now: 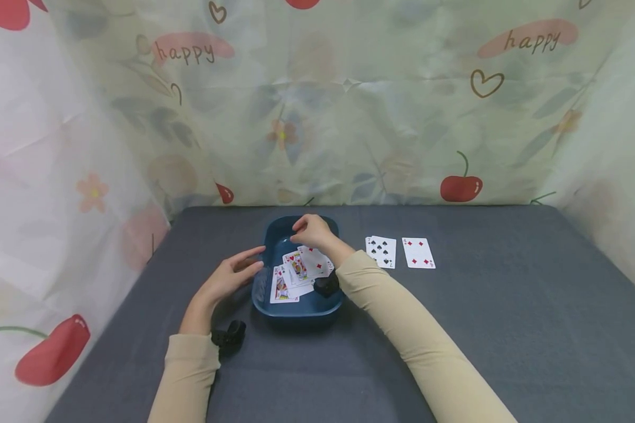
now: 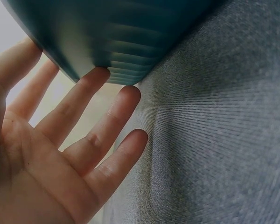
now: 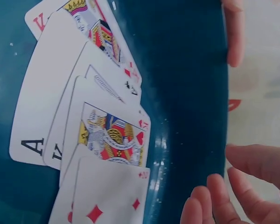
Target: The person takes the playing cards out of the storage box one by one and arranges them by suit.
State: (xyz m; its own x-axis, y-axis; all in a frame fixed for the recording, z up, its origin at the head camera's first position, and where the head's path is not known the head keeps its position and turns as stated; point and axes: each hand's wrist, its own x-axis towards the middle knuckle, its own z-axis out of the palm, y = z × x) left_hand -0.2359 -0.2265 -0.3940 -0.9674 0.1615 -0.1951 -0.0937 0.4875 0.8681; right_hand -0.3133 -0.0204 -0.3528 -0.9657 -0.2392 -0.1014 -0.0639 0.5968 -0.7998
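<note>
Where the flowered curtain hangs behind the grey tabletop [image 1: 508, 329], the word "happy" [image 1: 185, 53] is written twice, once at the upper left and once at the upper right, each on a pink patch.

Leftmost of the two, the left hand [image 1: 227, 279] lies open with its fingers [image 2: 91, 100] straight and slightly spread; the fingertips touch the ribbed outer wall of the blue tray [image 2: 130, 37] at its left side, and the palm rests beside it on the cloth.

To the right of those fingers sits the tray [image 1: 275, 235], a single dark blue dish with rounded corners. Several playing cards [image 1: 296, 273] lie fanned face up inside it, overlapping one another. In the right wrist view an "A" [image 3: 32, 147] and a "K" [image 3: 38, 21] can be read on two card corners, two court cards show their pictures, and one card with red diamonds [image 3: 102, 200] lies nearest the camera; the exact count of the pile cannot be told.

Above the far end of the tray the right hand [image 1: 311, 230] hovers with its fingers [image 3: 214, 200] bent and drawn together; whether they pinch a card cannot be told. The fanned cards lie just below and nearer the person than those fingers.

Right of that hand, two more cards lie face up side by side on the tabletop: a seven of spades [image 1: 382, 251] and a four of diamonds [image 1: 418, 253].
</note>
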